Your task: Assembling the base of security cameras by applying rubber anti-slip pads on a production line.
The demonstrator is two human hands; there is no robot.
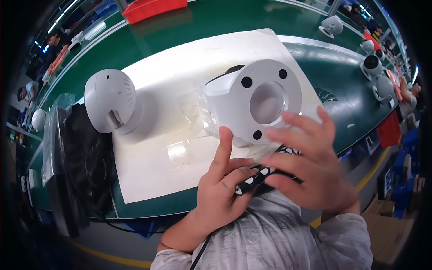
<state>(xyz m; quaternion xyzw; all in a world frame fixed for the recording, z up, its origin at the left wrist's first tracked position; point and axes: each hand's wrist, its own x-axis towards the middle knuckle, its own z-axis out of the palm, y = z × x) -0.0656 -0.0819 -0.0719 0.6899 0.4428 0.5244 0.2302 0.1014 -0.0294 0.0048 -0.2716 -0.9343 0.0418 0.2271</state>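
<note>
In front of me a white camera-like device (225,90) lies with its round base (288,81) turned up. The base has a large round recess and three visible black round pads, one at its lower edge. My left hand (222,191) pinches a black strip with white round spots (254,181), its index finger raised against the base's lower left edge. My right hand (310,157) is blurred, fingers spread, over the strip's right end and close to the base's lower right. Its fingers partly hide the strip, and I see nothing held in them.
A second white device (110,101) stands left on the white board (153,175). Black bags (90,157) and clear plastic (56,130) lie at the table's left edge. A red bin (155,9) is at the back; more white devices (330,26) stand on the right, with co-workers beyond.
</note>
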